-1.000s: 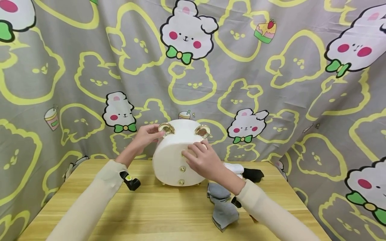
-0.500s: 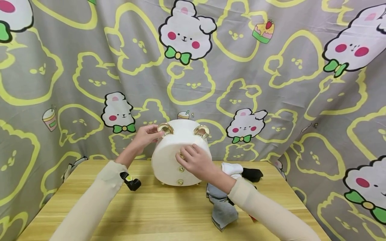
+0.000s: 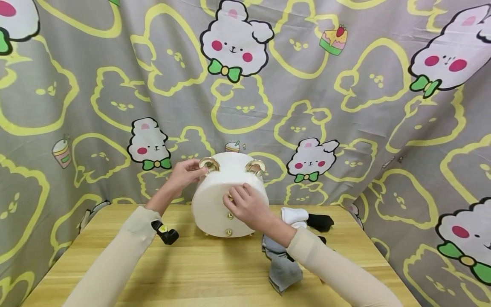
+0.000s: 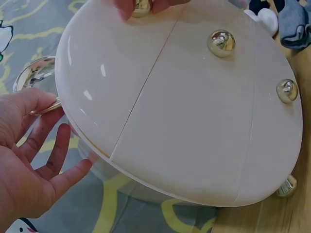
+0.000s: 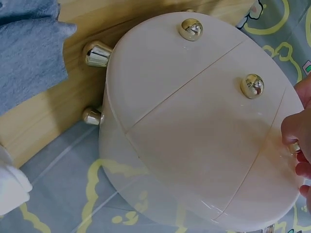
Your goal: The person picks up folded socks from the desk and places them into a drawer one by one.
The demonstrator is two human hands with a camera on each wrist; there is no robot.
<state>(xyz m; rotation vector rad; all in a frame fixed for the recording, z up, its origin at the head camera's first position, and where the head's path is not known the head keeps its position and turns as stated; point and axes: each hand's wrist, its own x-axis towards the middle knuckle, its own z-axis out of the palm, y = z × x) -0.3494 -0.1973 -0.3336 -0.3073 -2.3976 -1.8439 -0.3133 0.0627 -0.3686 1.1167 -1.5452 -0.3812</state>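
A white rounded drawer box (image 3: 211, 204) with gold ears and gold knobs stands on the table. My left hand (image 3: 184, 175) pinches the left gold ear (image 4: 39, 75) between thumb and index finger, its other fingers spread beside the box wall. At the front, my right hand (image 3: 247, 205) has its fingers curled round the top gold knob (image 4: 141, 7), which they mostly hide. The middle knob (image 5: 252, 86) and the bottom knob (image 5: 191, 29) are untouched. Seams between the drawer fronts show as thin lines, with no drawer pulled out.
Right of the box lie a grey sock (image 3: 284, 272), a white sock (image 3: 294, 215) and a black sock (image 3: 320, 222), partly under my right forearm. The wooden table (image 3: 184, 273) meets a patterned curtain (image 3: 245, 106) close behind the box.
My right hand has moved left and slightly down from the box's upper right front to the top knob. The left hand stays on the ear, and the box has not visibly moved.
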